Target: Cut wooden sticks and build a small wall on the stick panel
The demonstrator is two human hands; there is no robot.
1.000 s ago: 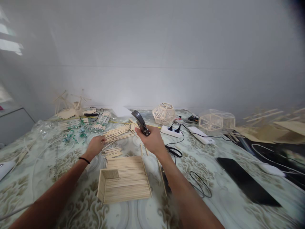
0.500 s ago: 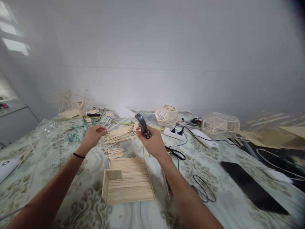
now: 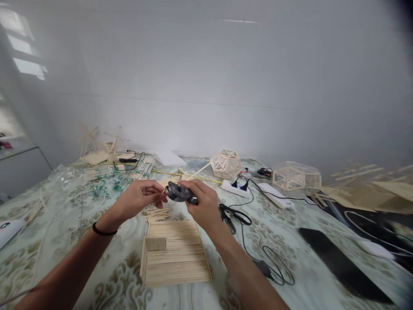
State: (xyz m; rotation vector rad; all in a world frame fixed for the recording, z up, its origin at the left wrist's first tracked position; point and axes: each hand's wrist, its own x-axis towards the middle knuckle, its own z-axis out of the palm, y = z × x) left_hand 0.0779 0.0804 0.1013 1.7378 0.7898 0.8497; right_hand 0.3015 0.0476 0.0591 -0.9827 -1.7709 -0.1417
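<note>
My right hand [image 3: 204, 202] is wrapped round a dark grey, pliers-like hand tool [image 3: 178, 192], its head pointing left. My left hand [image 3: 142, 198] is closed in a pinch at the tool's head. From behind the tool a thin wooden stick [image 3: 200, 170] slants up to the right, in line with my left fingertips, which hide its near end. Below both hands, a panel of wooden sticks laid side by side [image 3: 180, 254] lies on the table, with low stick walls [image 3: 156, 244] at its left. Loose short sticks [image 3: 156, 214] lie just behind it.
Black scissors [image 3: 234, 215], cables and a white power strip [image 3: 237, 188] lie right of my hands. Farther right is a black flat slab [image 3: 342, 262]. Stick-framed polyhedra [image 3: 226, 163] stand near the wall. Plastic wrap and green scraps [image 3: 109, 185] are at the left.
My hands have come together: the left moved right with the stick, and the tool turned from upright to pointing left, meeting the left fingertips. The view has tilted slightly upward.
</note>
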